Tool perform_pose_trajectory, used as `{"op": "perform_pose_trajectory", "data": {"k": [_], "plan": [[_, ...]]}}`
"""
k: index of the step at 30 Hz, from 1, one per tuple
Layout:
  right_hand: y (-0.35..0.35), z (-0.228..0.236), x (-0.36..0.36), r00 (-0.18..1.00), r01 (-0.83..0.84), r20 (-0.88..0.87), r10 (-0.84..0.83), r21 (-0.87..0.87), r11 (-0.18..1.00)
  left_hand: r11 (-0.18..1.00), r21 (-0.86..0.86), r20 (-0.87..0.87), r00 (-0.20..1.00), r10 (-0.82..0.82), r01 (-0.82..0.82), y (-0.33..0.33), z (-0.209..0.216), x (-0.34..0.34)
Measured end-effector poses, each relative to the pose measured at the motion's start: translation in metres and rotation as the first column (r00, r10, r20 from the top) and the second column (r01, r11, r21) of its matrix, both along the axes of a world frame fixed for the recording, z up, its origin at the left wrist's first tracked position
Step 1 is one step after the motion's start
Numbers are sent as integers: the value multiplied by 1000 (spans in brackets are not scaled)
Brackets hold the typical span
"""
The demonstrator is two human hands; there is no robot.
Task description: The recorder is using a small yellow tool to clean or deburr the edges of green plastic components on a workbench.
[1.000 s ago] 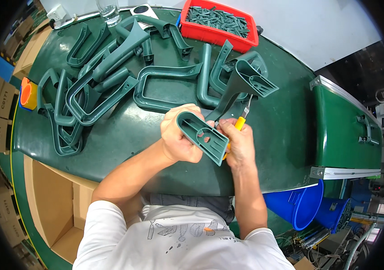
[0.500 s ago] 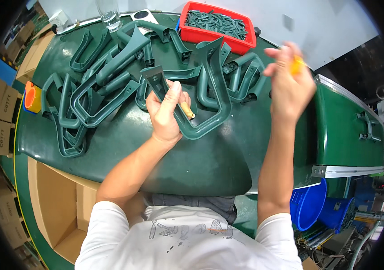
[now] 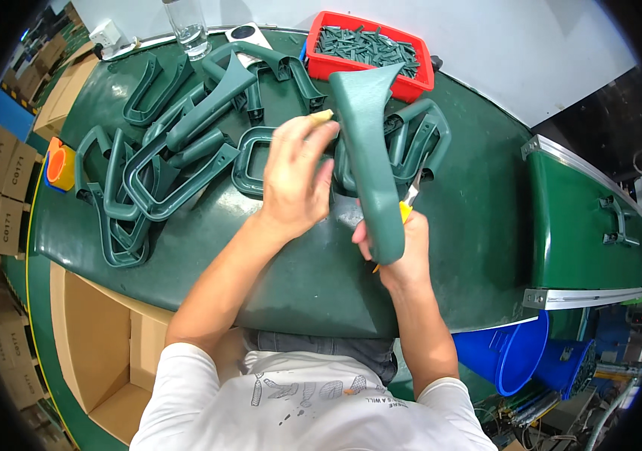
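Note:
My right hand (image 3: 409, 252) is closed around the lower bend of a green plastic handle (image 3: 368, 143), which stands up with its broad flared end at the top. In the same hand is a yellow-handled knife (image 3: 406, 210), its metal blade pointing up beside the handle; its grip is mostly hidden. Just left of the handle, my left hand (image 3: 294, 180) has its fingers apart and bent, with nothing held in it. A yellowish finger cover (image 3: 323, 116) sits on one of its fingertips. Behind my hands lie more green handles (image 3: 249, 161).
Piled green handles (image 3: 144, 177) cover the table's left side. At the back stand a red bin (image 3: 426, 79) of small green pieces, a glass (image 3: 189, 34) and a white device (image 3: 248, 34). An orange-yellow container (image 3: 60, 165) sits at the left edge. An open carton (image 3: 95, 331) and blue buckets (image 3: 512, 353) are below.
My right hand has come down and left from its raised place and taken hold of the green handle. My left hand has let go of it. The handle has turned and shifted right.

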State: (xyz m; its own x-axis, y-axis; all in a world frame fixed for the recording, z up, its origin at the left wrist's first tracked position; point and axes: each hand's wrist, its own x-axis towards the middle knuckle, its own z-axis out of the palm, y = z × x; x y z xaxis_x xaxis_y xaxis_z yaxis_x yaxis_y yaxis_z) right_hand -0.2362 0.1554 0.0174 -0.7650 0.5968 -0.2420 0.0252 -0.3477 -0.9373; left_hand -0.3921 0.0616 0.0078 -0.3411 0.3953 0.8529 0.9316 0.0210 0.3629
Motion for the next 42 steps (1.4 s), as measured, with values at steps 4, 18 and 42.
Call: {"op": "perform_pose_trajectory", "data": {"k": [4,18,42], "plan": [[-21,15,7,985,-148,67,162,-170,974,993,97,-62,997,-54,59,7,-17,-4],[58,5,10,998,66,-66,-7,967,248,856,186,379,769,-515,482,-2,-9,-12],[53,-12,12,996,74,-74,-57,997,-3,824,-6,455,736,-502,566,-5,-10,-8]]}}
